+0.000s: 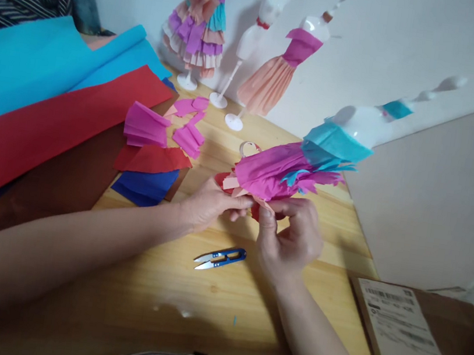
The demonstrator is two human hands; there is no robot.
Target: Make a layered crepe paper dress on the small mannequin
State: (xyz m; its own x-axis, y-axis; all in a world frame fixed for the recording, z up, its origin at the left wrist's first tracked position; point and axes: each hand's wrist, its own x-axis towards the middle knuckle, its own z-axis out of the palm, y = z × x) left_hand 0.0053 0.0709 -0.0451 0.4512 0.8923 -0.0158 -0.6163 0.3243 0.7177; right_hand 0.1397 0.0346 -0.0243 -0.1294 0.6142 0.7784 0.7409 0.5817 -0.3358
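A small white mannequin [361, 124] leans toward the upper right, dressed in a teal crepe top [333, 147] and a magenta skirt [271, 167]. Peach and red paper shows at the skirt's lower edge. My left hand [216, 203] pinches this edge from the left, thumb on top. At the right of the same edge, my right hand [293, 232] holds a peach paper strip [263, 203] between thumb and forefinger. Blue thread snips [220, 258] lie on the wooden table [185, 293] below the hands.
Three mannequins stand by the wall, one in a ruffled dress [203, 26], one in a peach skirt [265, 84]. Paper scraps [147, 185] and large blue [37, 61] and red sheets [60, 114] lie left. A tape roll [248, 149] sits behind the hands, a cardboard box [421, 338] right.
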